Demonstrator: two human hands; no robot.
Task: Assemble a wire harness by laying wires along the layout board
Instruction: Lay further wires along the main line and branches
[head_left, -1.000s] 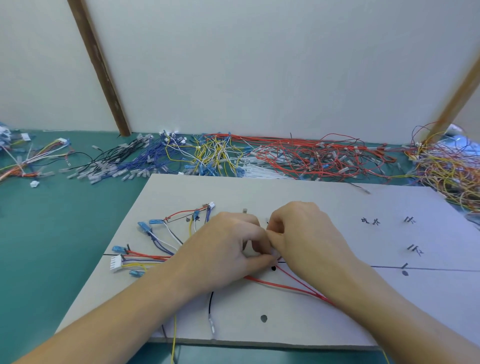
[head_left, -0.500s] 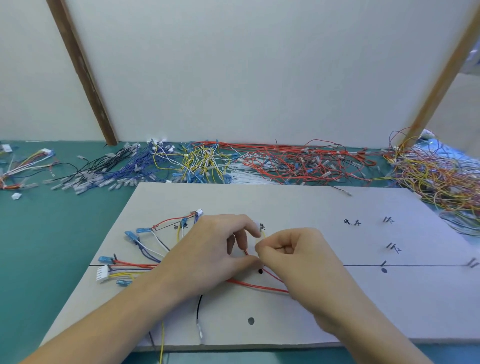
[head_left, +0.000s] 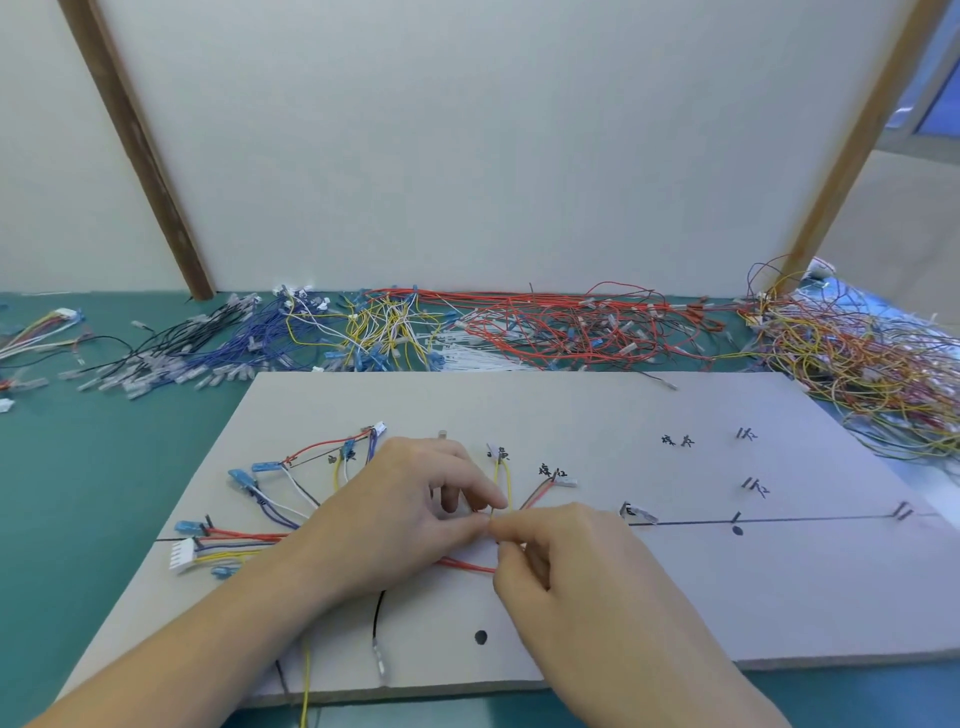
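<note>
One grey board (head_left: 597, 405) lies on the green worktop (head_left: 104, 467), its near edge along the worktop's near edge. Two hands meet near the board's middle: the left hand (head_left: 400, 514) pinches a wire bundle (head_left: 249, 540) between thumb and fingers, and the right hand (head_left: 566, 566) has its fingers curled, pinching a red wire (head_left: 467, 565). One white connector (head_left: 183, 555) sits at the board's left edge. Two yellow wires (head_left: 503, 483) run toward the far edge. Loose wires (head_left: 545, 327) lie piled along the worktop's far edge.
</note>
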